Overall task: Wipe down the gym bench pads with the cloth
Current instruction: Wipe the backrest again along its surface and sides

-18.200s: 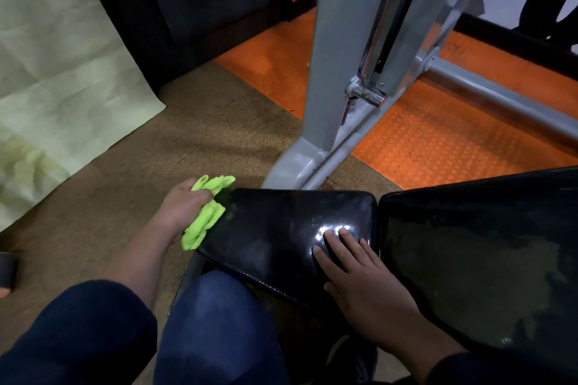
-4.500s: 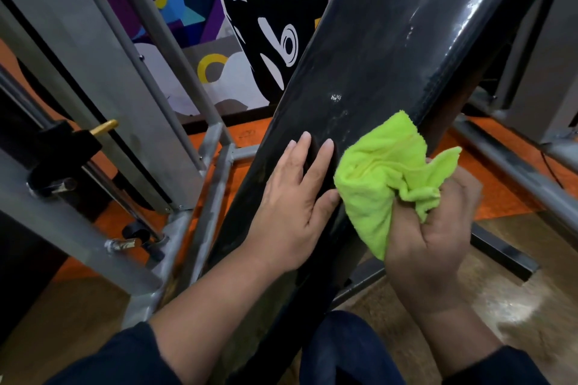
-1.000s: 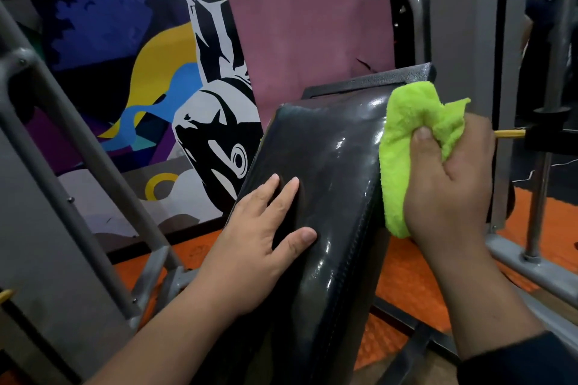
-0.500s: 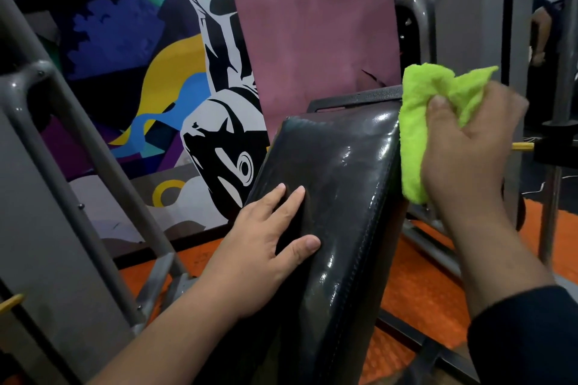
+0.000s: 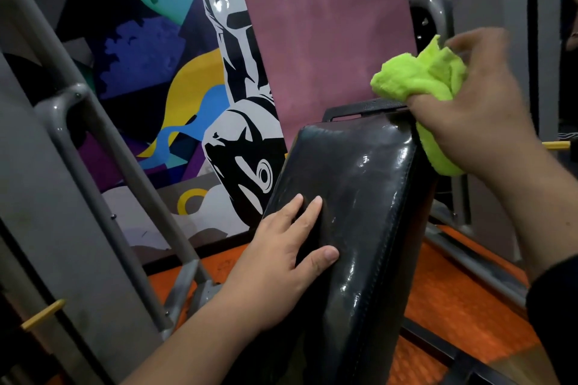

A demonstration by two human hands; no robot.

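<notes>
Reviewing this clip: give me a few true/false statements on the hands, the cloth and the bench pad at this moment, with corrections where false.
1. The green cloth is bunched in the right hand. True.
2. The left hand holds a spray bottle. False: it lies flat and open on the black bench pad, holding nothing.
3. The cloth is near the pad's top right corner. True.
4. The pad lies flat and level. False: it stands steeply tilted.
5. The pad's surface looks glossy, with bright reflections. True.
6. The floor beside the pad is blue. False: it is orange.
</notes>
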